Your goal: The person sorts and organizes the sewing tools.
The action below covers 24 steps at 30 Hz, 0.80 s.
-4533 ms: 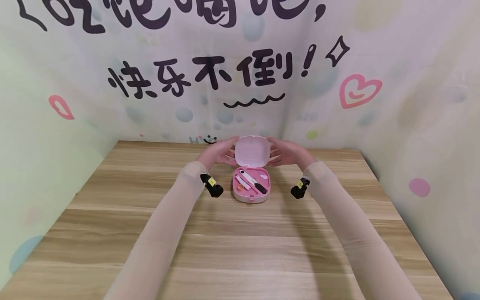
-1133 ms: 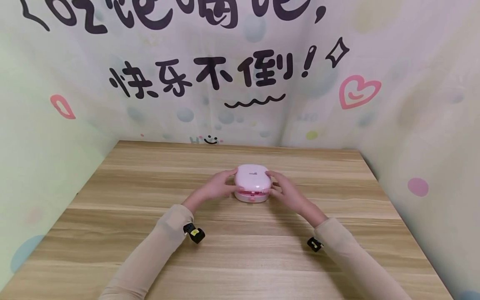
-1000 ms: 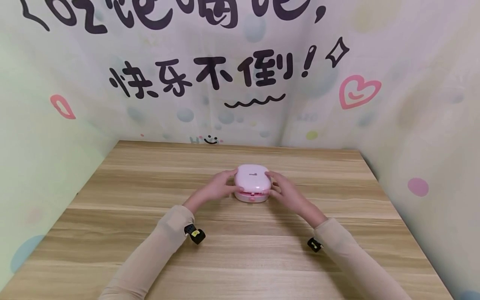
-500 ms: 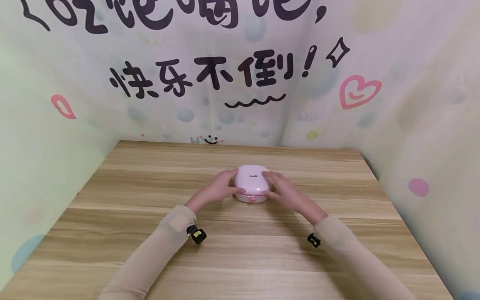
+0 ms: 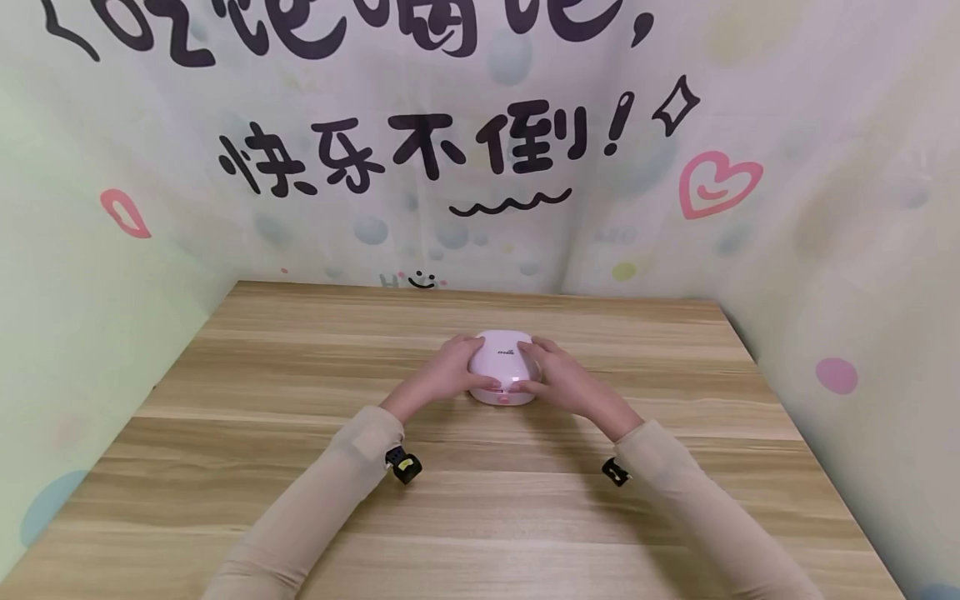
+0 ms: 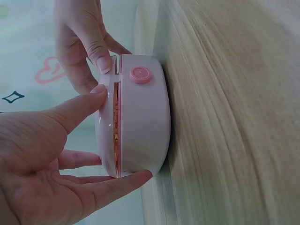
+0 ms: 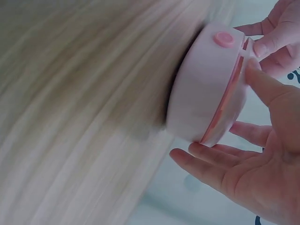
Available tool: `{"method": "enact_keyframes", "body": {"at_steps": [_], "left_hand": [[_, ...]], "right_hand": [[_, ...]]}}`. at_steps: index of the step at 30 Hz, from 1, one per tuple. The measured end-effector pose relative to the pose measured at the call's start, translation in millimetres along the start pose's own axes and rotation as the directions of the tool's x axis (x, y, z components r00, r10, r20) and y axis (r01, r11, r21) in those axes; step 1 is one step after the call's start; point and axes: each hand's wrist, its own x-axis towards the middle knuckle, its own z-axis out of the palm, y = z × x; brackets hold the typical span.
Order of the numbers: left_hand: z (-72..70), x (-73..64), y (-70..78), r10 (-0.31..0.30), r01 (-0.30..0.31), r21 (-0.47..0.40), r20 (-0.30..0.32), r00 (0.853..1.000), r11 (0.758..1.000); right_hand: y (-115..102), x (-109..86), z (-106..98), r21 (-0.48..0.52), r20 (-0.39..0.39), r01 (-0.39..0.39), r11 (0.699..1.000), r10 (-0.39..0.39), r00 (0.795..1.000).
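Observation:
A small pale pink hinged case [image 5: 501, 364] sits on the wooden table, its lid [image 6: 106, 131] lowered almost fully. A narrow gap with a deeper pink inside shows along the front seam in both wrist views. My left hand [image 5: 442, 372] holds the case's left side, thumb on the lid's front edge and fingers along the side. Opposite it, my right hand [image 5: 570, 382] grips the right side, its thumb also on the lid near the front. Between the thumbs and a little lower is the round pink button [image 7: 224, 39]. The contents are hidden under the lid.
The light wood-grain table [image 5: 480, 517] spreads around the case. Behind it hangs a printed cloth backdrop [image 5: 420, 225] with black lettering, and more cloth stands at both sides. Each sleeve carries a small black wrist camera [image 5: 405, 465].
The lid stood upright with tools showing inside; it has since come down over the base. Over the last second the front gap has narrowed and both thumbs have moved inward along the lid.

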Motion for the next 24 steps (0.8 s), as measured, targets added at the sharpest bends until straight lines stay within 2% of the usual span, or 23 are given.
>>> {"method": "enact_keyframes", "body": {"at_steps": [6, 19, 24], "left_hand": [[-0.7, 2.7, 3.0, 0.024, -0.024, 0.022, 0.003, 1.0, 0.999], [-0.5, -1.9, 0.7, 0.013, -0.013, 0.054, 0.004, 1.0, 0.998], [2.7, -7.7, -3.4, 0.024, -0.026, 0.126, 0.018, 1.0, 0.992]], "right_hand": [[-4, 0.6, -1, -0.031, 0.002, -0.022, 0.999, 0.022, 1.0], [-3, -1.0, 1, -0.046, -0.015, -0.014, 0.999, 0.013, 1.0], [-1, -5.6, 4, -0.083, -0.016, -0.01, 0.996, 0.009, 1.0]]}}
